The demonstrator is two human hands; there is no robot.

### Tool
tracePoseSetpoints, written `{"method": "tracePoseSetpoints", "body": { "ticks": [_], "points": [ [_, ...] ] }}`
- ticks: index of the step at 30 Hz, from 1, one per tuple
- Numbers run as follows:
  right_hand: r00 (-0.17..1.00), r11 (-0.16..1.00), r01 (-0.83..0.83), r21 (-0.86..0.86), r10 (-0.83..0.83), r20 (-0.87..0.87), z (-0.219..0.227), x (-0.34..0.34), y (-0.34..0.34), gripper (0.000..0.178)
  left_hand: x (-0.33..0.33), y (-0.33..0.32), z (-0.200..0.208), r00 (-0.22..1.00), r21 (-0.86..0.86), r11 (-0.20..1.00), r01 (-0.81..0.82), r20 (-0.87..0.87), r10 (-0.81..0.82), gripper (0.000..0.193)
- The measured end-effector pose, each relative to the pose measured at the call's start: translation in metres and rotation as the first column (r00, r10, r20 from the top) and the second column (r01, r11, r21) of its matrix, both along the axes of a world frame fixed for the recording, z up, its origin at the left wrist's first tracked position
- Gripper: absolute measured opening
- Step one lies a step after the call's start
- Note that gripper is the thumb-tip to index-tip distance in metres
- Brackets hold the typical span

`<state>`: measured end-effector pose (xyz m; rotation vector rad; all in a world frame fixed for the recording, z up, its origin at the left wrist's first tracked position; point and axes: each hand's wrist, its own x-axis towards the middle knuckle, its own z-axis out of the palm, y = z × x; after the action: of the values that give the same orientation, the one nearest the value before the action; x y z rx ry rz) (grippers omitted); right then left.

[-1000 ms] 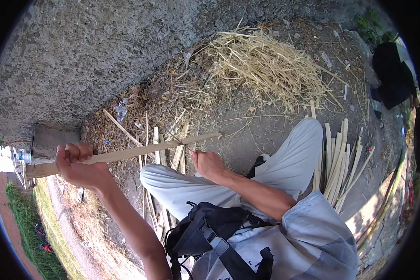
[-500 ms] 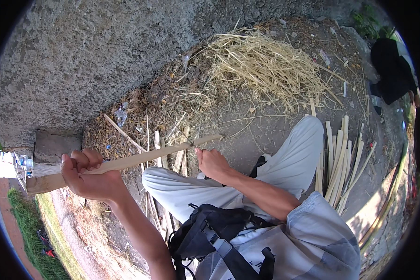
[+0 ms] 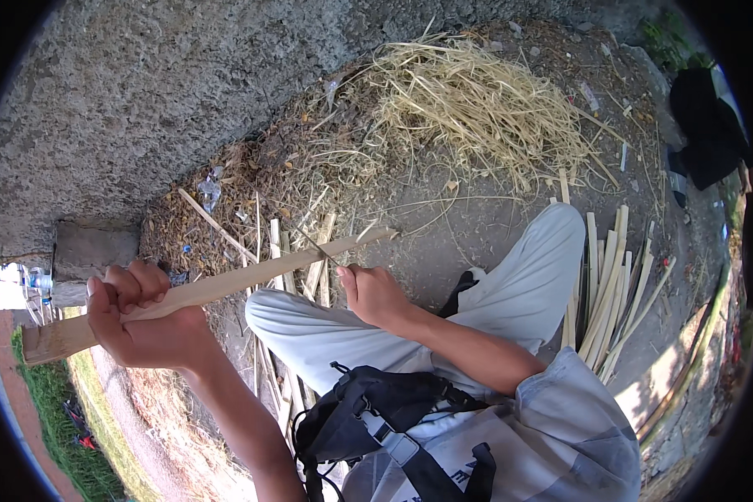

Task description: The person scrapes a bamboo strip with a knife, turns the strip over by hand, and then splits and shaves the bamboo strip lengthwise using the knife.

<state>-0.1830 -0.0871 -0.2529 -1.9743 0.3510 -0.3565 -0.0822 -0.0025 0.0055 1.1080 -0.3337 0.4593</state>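
Observation:
Wrapped in the fist of my left hand (image 3: 146, 322) is a long, flat bamboo strip (image 3: 226, 287), gripped near its thick left end. It slants up to the right, above my bent knee. My right hand (image 3: 375, 294) closes on a thin knife (image 3: 316, 243), whose handle is hidden in the fingers. The dark blade crosses the strip near its right end, and appears to touch it. A small pale curl of shaving stands on the strip just right of the blade.
A heap of thin straw-coloured shavings (image 3: 485, 109) lies ahead on the ground. Cut strips (image 3: 611, 284) are bundled beside my right knee; more lie under my left arm. A rough concrete wall (image 3: 159, 100) rises at far left. A person in dark clothing (image 3: 704, 125) is at far right.
My left hand has drawn the bamboo strip a little to the left. My right hand has shifted slightly left with the knife, whose blade now shows more clearly.

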Motion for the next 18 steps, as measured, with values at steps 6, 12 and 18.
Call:
{"method": "tracePoseSetpoints", "body": {
  "ticks": [6, 12, 18],
  "points": [
    [0.879, 0.996, 0.06, -0.059, -0.081, -0.469, -0.117, 0.0, -0.034, 0.058, 0.01, 0.007, -0.005, 1.0, -0.014, 1.0, -0.011, -0.003, 0.011, 0.039],
    [0.976, 0.999, -0.04, -0.019, 0.035, -0.213, -0.071, 0.009, -0.012, 0.053, 0.018, 0.018, -0.001, 0.993, 0.036, 0.994, -0.108, -0.04, 0.109, 0.038],
    [0.864, 0.984, 0.131, -0.118, -0.172, -0.473, -0.178, 0.012, -0.042, 0.042, 0.019, 0.005, -0.006, 0.988, -0.032, 0.989, -0.145, -0.065, 0.143, 0.039]
  ]
}}
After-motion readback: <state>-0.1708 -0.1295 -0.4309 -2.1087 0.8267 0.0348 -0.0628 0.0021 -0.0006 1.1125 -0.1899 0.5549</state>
